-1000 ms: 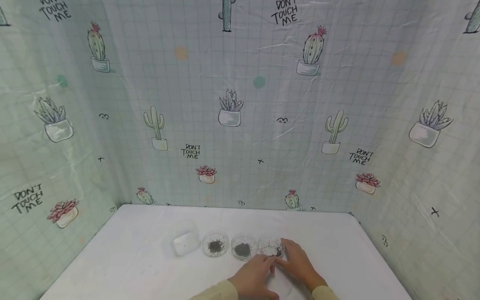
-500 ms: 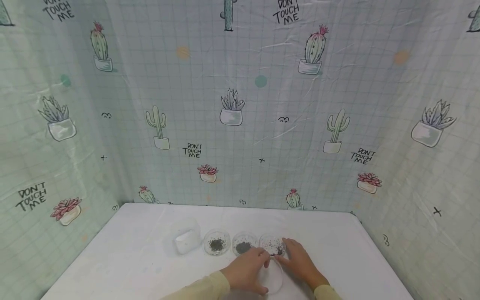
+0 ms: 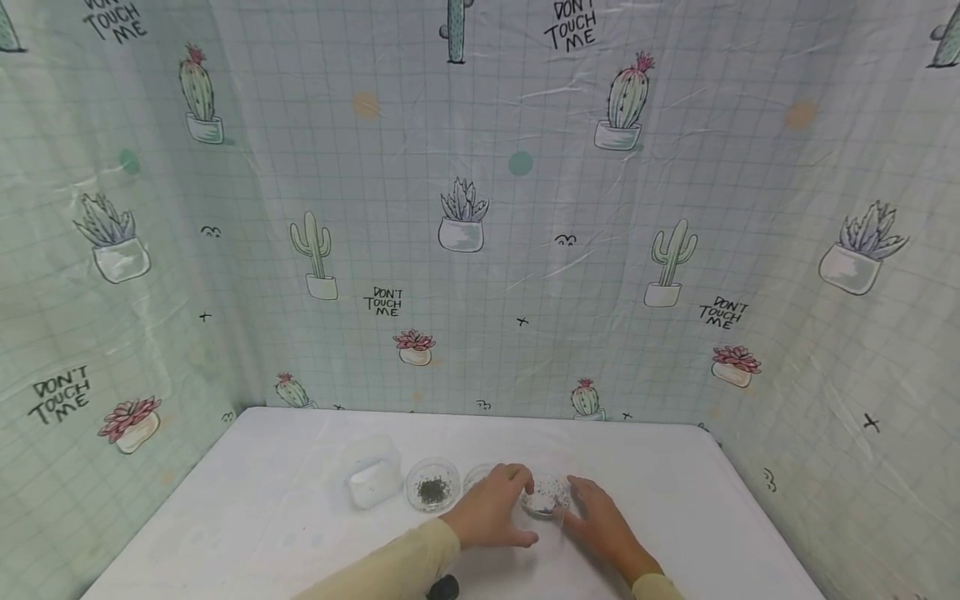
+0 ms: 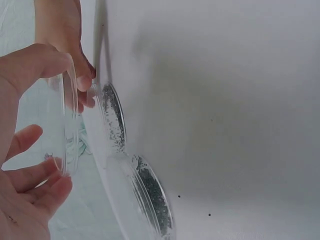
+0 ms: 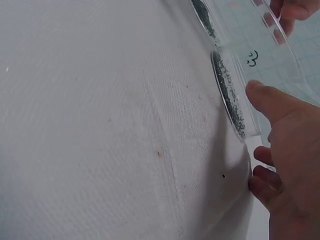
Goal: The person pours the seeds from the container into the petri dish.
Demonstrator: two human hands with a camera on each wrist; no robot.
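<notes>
Above the rightmost petri dish (image 3: 546, 495), my left hand (image 3: 491, 510) holds a clear petri dish lid (image 4: 70, 117) by its edge, thumb on one side and fingers on the other. The lid stands apart from the dish in the left wrist view. Dark specks and crumbs lie in that dish. My right hand (image 3: 602, 523) steadies it from the right, with its thumb (image 5: 256, 86) at the near wall and fingers round the far side. A second petri dish (image 4: 151, 192) with dark grains stands beside it, partly hidden behind my left hand in the head view.
A third petri dish (image 3: 432, 490) with dark greenish bits stands further left. Beyond it is a clear container (image 3: 372, 482) with something white in it. A white cloth covers the table (image 3: 247, 517), and a few dark crumbs lie on it. Patterned curtain (image 3: 480, 275) encloses the back and sides.
My left hand has lifted the lid from the table in front and carried it forward over the rightmost dish. My right hand stays at that dish.
</notes>
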